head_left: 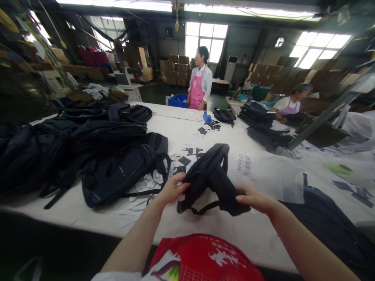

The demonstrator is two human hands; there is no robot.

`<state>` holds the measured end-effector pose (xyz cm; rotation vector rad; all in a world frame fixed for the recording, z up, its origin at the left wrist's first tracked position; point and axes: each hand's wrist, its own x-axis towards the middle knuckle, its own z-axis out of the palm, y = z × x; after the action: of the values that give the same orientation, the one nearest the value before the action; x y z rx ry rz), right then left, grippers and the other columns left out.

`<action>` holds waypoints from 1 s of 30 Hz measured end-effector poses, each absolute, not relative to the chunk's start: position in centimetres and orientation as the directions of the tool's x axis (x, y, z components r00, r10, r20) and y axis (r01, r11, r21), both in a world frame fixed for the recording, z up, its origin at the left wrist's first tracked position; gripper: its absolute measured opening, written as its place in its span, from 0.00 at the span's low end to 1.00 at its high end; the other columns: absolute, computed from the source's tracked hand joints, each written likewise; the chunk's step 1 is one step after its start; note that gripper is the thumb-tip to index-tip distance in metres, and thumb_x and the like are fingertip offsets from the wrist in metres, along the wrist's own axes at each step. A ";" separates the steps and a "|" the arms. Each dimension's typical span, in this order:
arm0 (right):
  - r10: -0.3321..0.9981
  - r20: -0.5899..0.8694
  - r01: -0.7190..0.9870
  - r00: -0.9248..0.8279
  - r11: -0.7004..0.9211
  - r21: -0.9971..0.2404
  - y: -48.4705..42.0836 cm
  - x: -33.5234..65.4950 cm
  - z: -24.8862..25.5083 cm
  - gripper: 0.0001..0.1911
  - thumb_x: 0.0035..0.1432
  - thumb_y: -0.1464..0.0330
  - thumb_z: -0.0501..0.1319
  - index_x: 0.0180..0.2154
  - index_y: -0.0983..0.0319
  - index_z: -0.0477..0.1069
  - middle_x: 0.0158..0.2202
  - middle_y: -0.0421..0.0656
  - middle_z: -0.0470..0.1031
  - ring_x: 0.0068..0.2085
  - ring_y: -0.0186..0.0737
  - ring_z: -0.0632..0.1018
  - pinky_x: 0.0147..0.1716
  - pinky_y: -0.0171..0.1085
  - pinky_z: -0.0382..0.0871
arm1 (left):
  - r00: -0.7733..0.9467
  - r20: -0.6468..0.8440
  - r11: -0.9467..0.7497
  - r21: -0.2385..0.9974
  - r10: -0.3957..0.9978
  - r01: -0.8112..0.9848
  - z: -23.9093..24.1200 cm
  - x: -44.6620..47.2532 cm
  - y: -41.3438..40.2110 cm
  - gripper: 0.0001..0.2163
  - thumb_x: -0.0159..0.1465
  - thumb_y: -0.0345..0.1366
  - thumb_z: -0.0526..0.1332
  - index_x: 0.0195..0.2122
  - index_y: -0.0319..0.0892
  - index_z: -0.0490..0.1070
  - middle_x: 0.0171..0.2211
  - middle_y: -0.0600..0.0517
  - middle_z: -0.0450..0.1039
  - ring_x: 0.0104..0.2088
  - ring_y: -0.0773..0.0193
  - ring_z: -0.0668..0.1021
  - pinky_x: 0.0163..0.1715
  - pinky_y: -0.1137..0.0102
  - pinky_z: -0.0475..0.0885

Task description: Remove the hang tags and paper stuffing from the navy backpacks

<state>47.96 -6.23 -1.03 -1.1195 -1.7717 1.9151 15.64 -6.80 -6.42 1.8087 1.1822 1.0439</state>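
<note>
In front of me, above the white table, a dark navy backpack (pixel 205 164) is held between my two hands, its padded parts hanging apart and a thin strap looped below. My left hand (pixel 173 189) is closed on its left side, with a small whitish scrap by the fingers that I cannot make out. The right-hand flap is pinched between the thumb and fingers of my right hand (pixel 254 198). Just behind the backpack lie loose dark and white tags (pixel 184 160). Another dark backpack (pixel 117 175) rests on the table to the left of my left hand.
A heap of dark backpacks (pixel 43 148) covers the table's left side. Clear plastic bags (pixel 269 175) and a dark backpack (pixel 331 222) lie to the right. Across the table stands a person in a pink apron (pixel 197 88); another person (pixel 293 102) works by stacked dark pieces (pixel 258 115).
</note>
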 end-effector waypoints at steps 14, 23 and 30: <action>1.000 0.001 0.270 0.008 -0.001 -0.963 -3.0 44.7 0.4 0.24 0.46 0.48 0.65 0.25 0.60 0.62 0.18 0.37 0.68 0.19 0.32 0.68 0.18 0.32 0.61 | 0.427 0.201 -0.424 0.735 0.882 0.529 -1.6 18.5 -8.7 0.11 0.57 0.40 0.66 0.40 0.42 0.75 0.38 0.49 0.76 0.39 0.60 0.76 0.41 0.68 0.70; 0.990 -0.133 0.182 -0.037 -0.124 -0.975 -2.7 43.8 0.4 0.18 0.47 0.55 0.63 0.26 0.59 0.58 0.18 0.32 0.63 0.19 0.29 0.65 0.18 0.30 0.57 | 0.456 0.125 -0.436 0.590 0.881 0.680 5.6 25.8 0.0 0.12 0.62 0.39 0.56 0.37 0.41 0.78 0.36 0.47 0.79 0.39 0.57 0.78 0.40 0.67 0.70; 0.992 -0.120 0.263 -0.037 -0.106 -0.959 -3.4 44.9 0.4 0.14 0.46 0.59 0.60 0.25 0.59 0.57 0.17 0.32 0.60 0.19 0.29 0.62 0.18 0.30 0.54 | 0.545 -0.216 -0.025 0.916 0.810 0.400 3.9 27.9 2.6 0.17 0.49 0.50 0.67 0.25 0.40 0.69 0.16 0.58 0.62 0.18 0.70 0.65 0.18 0.74 0.58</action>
<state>44.92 -3.40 0.39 -1.4650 -1.3867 1.1985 27.95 2.56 3.89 1.6390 1.0395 0.4469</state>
